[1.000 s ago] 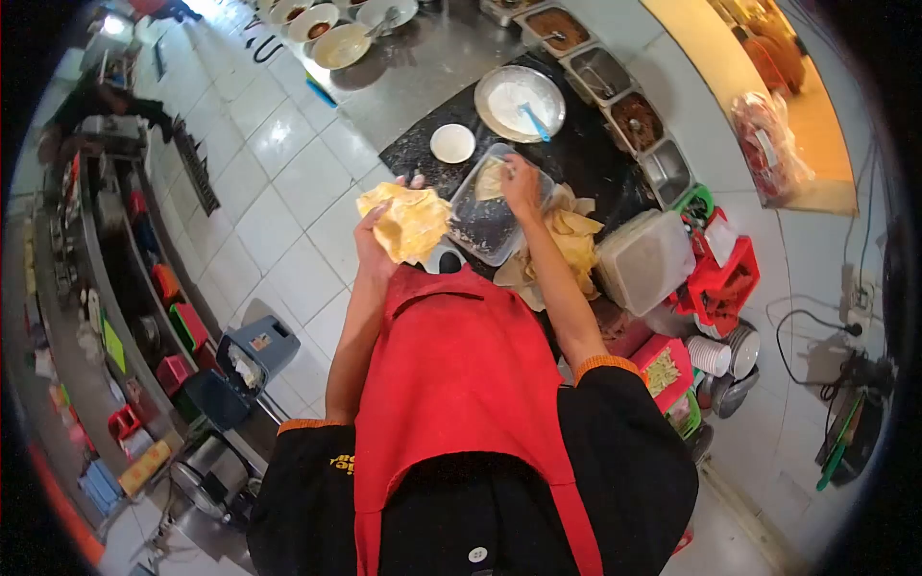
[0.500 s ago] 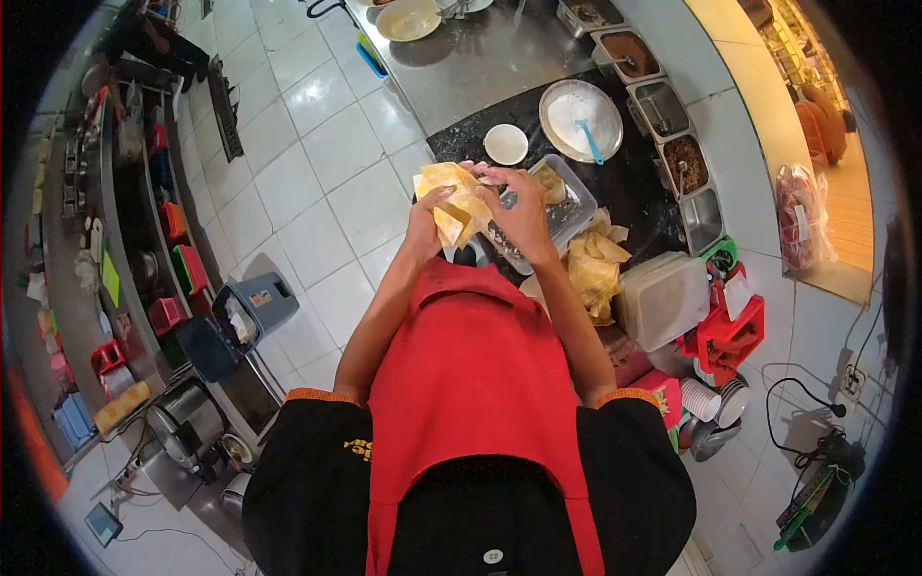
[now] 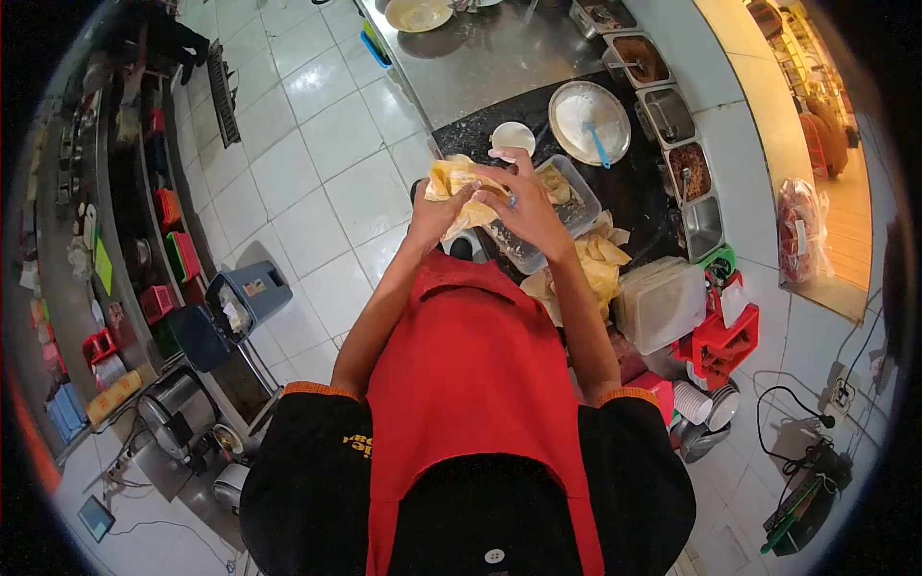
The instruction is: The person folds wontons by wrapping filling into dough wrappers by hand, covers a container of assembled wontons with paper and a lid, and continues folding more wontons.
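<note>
My left hand point(image 3: 434, 223) is closed on a bunch of thin yellowish wrapper sheets point(image 3: 451, 180), held above the front edge of the worktop. My right hand point(image 3: 523, 206) pinches the right side of the same sheets between thumb and fingers, with one finger stretched out toward a small white bowl point(image 3: 513, 139). Below the right hand is a clear plastic tub point(image 3: 577, 195) with more yellowish pieces and crumbs inside. Beside my right forearm lies a crumpled pile of yellow sheets point(image 3: 601, 261) in plastic.
A round pan of white powder point(image 3: 574, 108) holds a blue spoon point(image 3: 596, 144). Steel containers point(image 3: 690, 171) of fillings line the wall. Stacked clear lids point(image 3: 659, 302) and red baskets point(image 3: 727, 341) stand at right. At left are a grey bin point(image 3: 257, 293) and shelves; a person's legs show far back.
The sheets have been turned and spread in my hands. My right hand has shifted slightly right, its fingers now more spread. The view has moved a little.
</note>
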A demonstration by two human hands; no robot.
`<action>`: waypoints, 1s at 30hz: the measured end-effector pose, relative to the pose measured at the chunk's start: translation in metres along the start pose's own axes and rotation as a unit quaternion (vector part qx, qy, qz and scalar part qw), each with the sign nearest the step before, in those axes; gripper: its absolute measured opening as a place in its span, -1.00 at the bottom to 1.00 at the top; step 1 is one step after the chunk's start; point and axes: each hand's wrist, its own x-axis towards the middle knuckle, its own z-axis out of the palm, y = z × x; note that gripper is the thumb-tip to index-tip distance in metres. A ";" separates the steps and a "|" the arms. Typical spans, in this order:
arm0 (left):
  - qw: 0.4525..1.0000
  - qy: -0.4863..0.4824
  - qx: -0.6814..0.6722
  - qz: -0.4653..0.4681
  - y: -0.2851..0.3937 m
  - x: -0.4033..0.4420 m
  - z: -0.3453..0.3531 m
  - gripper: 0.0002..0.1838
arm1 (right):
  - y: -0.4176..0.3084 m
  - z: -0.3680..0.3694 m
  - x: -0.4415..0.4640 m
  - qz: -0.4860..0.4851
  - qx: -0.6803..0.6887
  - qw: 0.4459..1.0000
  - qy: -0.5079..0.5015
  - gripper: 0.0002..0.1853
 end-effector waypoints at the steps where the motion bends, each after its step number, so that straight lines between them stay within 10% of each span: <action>1: 0.999 -0.013 0.040 0.008 0.000 0.000 0.000 -0.62 | 0.001 -0.001 0.000 0.031 0.014 0.999 -0.038 -0.59; 19: 0.937 -0.036 -0.291 -0.190 0.008 -0.006 0.025 -0.60 | 0.011 0.007 -0.030 0.161 0.342 0.908 0.180 -0.74; 30: 0.995 -0.089 -0.028 -0.046 -0.010 -0.009 0.031 -0.67 | -0.007 -0.049 -0.032 0.161 0.131 0.978 0.004 -0.72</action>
